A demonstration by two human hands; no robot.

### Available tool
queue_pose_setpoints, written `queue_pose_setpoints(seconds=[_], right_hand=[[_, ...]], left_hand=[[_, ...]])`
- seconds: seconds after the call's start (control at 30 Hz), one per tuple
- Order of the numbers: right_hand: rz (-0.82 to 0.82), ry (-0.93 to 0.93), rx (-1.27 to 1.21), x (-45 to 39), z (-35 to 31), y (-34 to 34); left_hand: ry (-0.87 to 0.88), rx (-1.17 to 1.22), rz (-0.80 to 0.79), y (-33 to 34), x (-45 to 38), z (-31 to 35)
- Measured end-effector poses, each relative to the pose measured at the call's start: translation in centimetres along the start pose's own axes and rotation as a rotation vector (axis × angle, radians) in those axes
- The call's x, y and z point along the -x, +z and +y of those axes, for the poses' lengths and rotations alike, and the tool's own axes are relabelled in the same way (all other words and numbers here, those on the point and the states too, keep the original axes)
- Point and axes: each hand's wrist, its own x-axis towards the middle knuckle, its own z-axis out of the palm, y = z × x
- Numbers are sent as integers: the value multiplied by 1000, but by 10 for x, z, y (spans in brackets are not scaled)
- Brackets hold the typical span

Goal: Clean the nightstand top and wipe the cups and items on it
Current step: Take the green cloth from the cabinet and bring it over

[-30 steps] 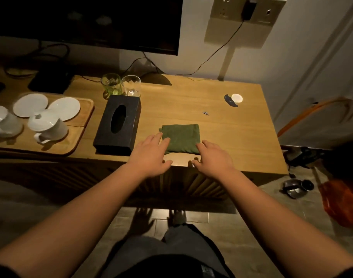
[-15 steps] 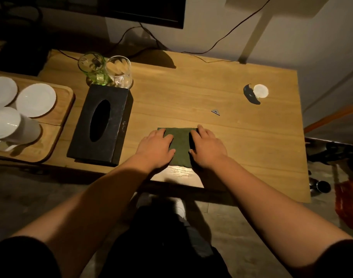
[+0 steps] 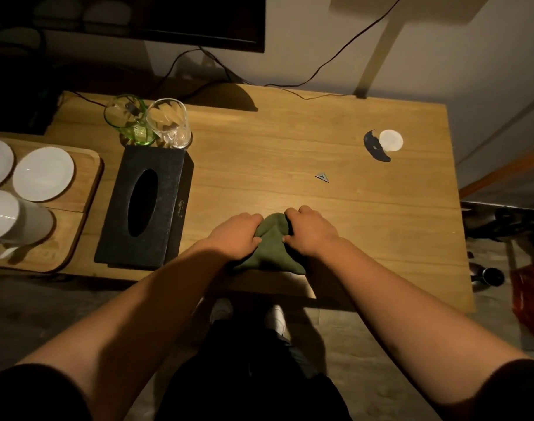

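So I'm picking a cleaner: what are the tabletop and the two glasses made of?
Tabletop: wood or wood-look veneer, matte, with visible grain lines. Green glass and clear glass: seemingly glass, transparent, with bright glints; clear plastic can't be ruled out.

green cloth [image 3: 271, 247] bunched near the nightstand top's [image 3: 290, 141] front edge

we see a green glass [image 3: 129, 123] and clear glass [image 3: 170, 123] touching, toward the back left.
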Motion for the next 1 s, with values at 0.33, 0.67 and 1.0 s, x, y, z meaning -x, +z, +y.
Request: queue_pose_setpoints(seconds=[0.33,0.67,1.0], right_hand=[[108,13,-221,55,1,-6],[478,344,-817,176,-20,-18],[1059,708,-1271,353,-58,63]], left_hand=[[117,147,-40,-27,29,10],[526,120,-142,-88,54,67],[882,147,-369,-50,136,181]])
